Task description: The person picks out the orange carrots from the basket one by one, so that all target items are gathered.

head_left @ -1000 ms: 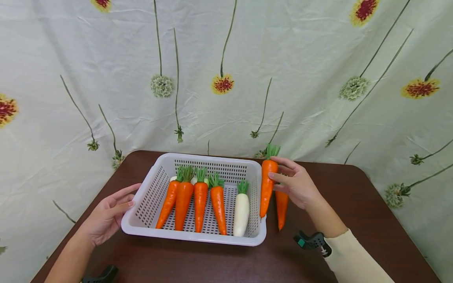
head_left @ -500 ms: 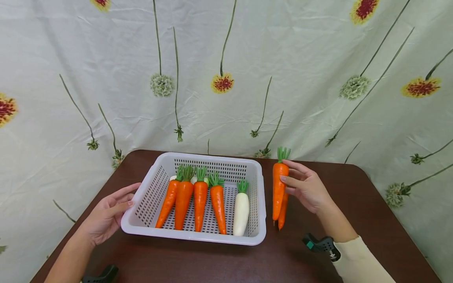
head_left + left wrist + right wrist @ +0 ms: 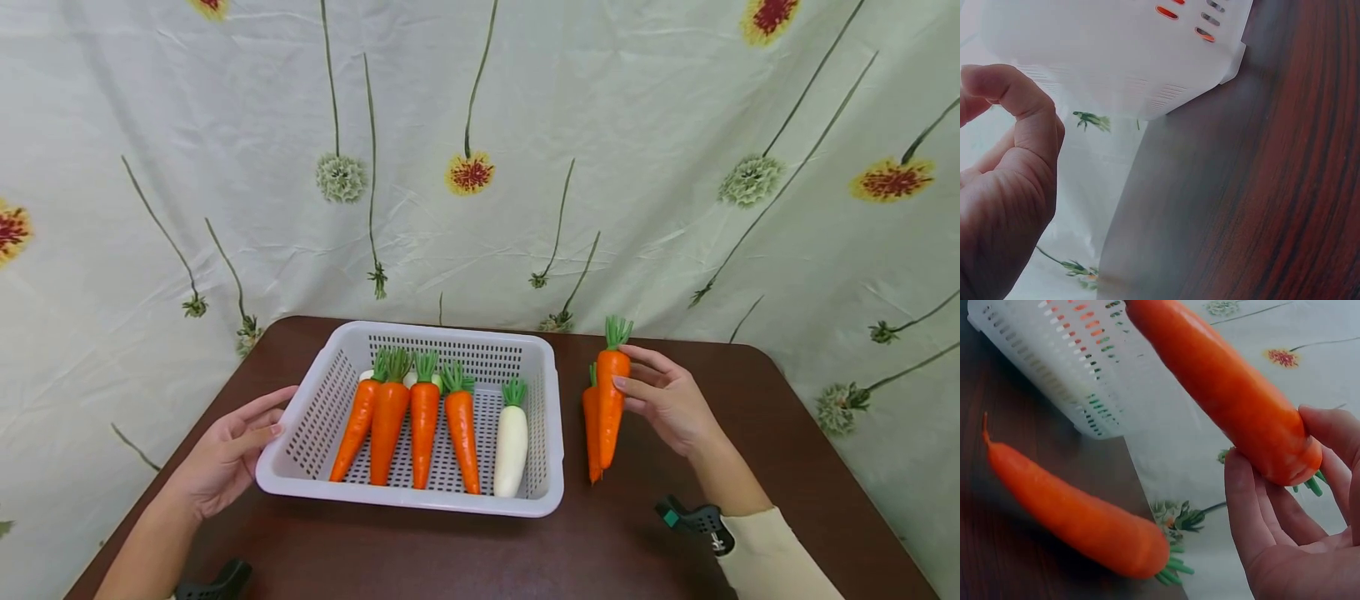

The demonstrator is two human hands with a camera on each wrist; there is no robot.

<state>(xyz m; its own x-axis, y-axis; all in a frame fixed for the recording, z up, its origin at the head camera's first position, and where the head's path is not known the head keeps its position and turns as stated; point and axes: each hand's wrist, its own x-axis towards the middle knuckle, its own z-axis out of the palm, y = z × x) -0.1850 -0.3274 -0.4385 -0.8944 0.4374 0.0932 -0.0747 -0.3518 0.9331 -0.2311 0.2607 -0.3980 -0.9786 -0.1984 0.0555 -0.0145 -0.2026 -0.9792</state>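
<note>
My right hand (image 3: 663, 396) pinches an orange carrot (image 3: 611, 412) near its green top, thumb on one side and fingers on the other. The right wrist view shows this carrot (image 3: 1222, 387) raised above the table. A second carrot (image 3: 1079, 515) lies on the table beside the basket; in the head view the held one partly covers it. On the left, my left hand (image 3: 232, 450) holds the rim of a white perforated basket (image 3: 405, 497) with thumb and fingers. Inside are several carrots (image 3: 424, 425), a white radish (image 3: 512, 450) and more white vegetables, mostly hidden behind the carrot tops.
The dark wooden table (image 3: 420, 558) has rounded far corners. Behind it hangs a pale curtain (image 3: 637, 167) printed with flowers. Dark bands with small devices (image 3: 693, 518) are worn on both wrists.
My right hand has moved right with the carrot, from the basket's right rim past the carrot on the table, uncovering that one's left side. The left hand and basket have stayed in place.
</note>
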